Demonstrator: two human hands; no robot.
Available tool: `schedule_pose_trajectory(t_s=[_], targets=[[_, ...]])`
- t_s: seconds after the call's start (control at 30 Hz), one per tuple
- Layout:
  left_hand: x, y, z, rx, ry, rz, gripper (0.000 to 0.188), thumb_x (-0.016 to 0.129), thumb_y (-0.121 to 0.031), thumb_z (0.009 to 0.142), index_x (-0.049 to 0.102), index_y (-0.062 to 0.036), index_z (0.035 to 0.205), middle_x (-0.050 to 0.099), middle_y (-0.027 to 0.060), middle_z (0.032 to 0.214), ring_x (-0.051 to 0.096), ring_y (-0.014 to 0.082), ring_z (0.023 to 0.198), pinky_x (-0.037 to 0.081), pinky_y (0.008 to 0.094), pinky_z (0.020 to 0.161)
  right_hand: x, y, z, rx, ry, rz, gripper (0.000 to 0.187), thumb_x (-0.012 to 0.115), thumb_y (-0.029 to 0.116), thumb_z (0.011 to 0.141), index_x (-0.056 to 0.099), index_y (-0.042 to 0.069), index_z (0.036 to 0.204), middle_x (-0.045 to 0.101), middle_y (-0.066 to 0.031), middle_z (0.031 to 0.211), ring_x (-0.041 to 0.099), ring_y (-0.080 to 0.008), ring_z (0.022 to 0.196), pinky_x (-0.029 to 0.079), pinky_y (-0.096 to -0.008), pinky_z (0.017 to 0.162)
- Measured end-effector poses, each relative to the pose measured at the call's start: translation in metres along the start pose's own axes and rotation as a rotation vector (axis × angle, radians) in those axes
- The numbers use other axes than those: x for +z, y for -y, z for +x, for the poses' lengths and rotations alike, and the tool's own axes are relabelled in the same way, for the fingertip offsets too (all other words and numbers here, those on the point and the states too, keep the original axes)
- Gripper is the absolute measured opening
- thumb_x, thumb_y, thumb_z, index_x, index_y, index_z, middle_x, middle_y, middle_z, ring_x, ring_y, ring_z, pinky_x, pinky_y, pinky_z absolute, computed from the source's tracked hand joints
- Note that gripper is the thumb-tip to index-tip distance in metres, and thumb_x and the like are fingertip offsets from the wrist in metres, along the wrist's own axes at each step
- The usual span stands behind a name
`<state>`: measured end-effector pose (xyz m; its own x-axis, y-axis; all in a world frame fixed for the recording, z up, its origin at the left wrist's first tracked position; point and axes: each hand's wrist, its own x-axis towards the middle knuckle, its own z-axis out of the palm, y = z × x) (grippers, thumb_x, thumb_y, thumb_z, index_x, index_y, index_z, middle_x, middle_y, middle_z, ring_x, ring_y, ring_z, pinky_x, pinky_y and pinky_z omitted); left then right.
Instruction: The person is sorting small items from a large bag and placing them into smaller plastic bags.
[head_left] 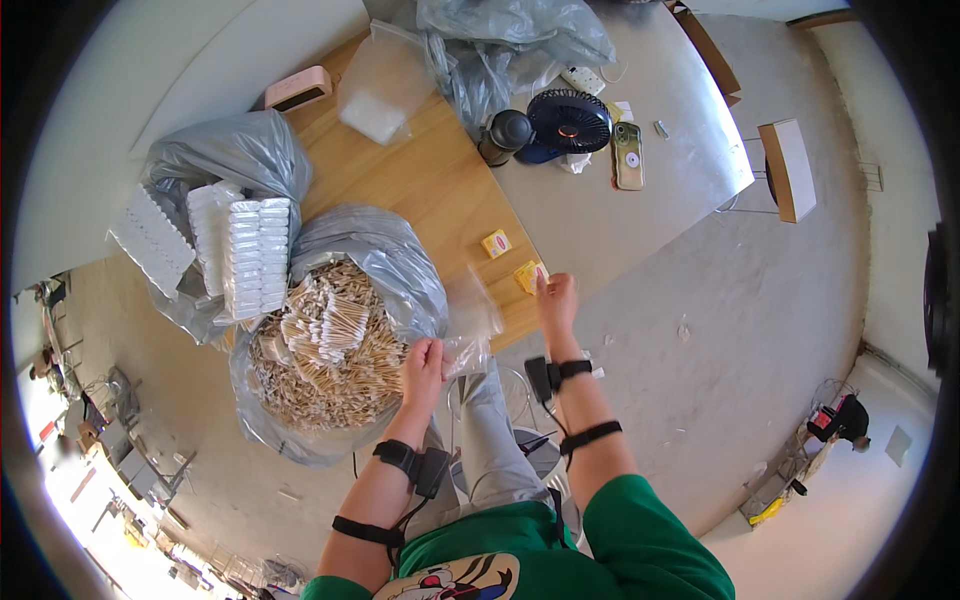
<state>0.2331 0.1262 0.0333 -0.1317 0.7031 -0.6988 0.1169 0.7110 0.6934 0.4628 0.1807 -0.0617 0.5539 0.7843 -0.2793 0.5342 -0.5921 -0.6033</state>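
Observation:
My left hand (422,374) is closed on a small clear plastic bag (466,354) in front of the wooden table's near edge. Further right, my right hand (557,297) pinches at a little pile of yellow cards (527,277) by the table corner; how many its fingers hold is hidden. Another small yellow stack (495,243) lies just behind that pile. More clear bags (474,303) lie flat on the edge between my hands. Left of my left hand, a grey plastic sack (405,265) stands open, full of loose cotton swabs (330,340) with wooden sticks.
White wrapped packs (258,255) rest in a second grey sack (270,140) at left. On the wooden table (370,180) are a pink clock (298,89) and clear bags (385,85). The metal table (665,225) bears a dark bottle (505,137), black fan (569,121) and phone (628,157).

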Motion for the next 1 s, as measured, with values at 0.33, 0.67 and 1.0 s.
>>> schedule_pose_trajectory(t_s=[0.33, 0.67, 1.0], targets=[[0.035, 0.011, 0.018, 0.081, 0.011, 0.071, 0.022, 0.043, -0.027, 0.094, 0.048, -0.0059, 0.097, 0.059, 0.0033, 0.077, 0.054, 0.0077, 0.058, 0.042, 0.0210, 0.052, 0.005, -0.002, -0.023, 0.184, 0.454, 0.460, 0.014, 0.057, 0.016, 0.080, 0.055, 0.004, 0.088, 0.059, -0.0075, 0.069, 0.059, -0.0162, 0.067, 0.046, -0.0288, 0.058], [-0.024, 0.023, -0.031, -0.102, -0.030, 0.008, 0.020, 0.042, -0.023, 0.094, 0.048, -0.0066, 0.105, 0.061, 0.0043, 0.084, 0.057, 0.0092, 0.066, 0.044, 0.0215, 0.056, 0.045, 0.066, -0.009, -0.211, 0.422, -0.281, 0.023, 0.055, 0.019, 0.080, 0.051, 0.004, 0.097, 0.061, -0.0200, 0.090, 0.058, -0.0355, 0.087, 0.045, -0.0435, 0.077], [-0.044, 0.034, -0.041, -0.121, -0.078, -0.064, 0.019, 0.044, -0.022, 0.093, 0.049, -0.0056, 0.103, 0.062, 0.0048, 0.082, 0.058, 0.0095, 0.066, 0.044, 0.0216, 0.054, 0.029, 0.066, -0.041, -0.156, 0.437, -0.104, 0.030, 0.059, 0.014, 0.075, 0.046, 0.005, 0.101, 0.060, -0.0211, 0.087, 0.057, -0.0386, 0.085, 0.045, -0.0456, 0.071]])
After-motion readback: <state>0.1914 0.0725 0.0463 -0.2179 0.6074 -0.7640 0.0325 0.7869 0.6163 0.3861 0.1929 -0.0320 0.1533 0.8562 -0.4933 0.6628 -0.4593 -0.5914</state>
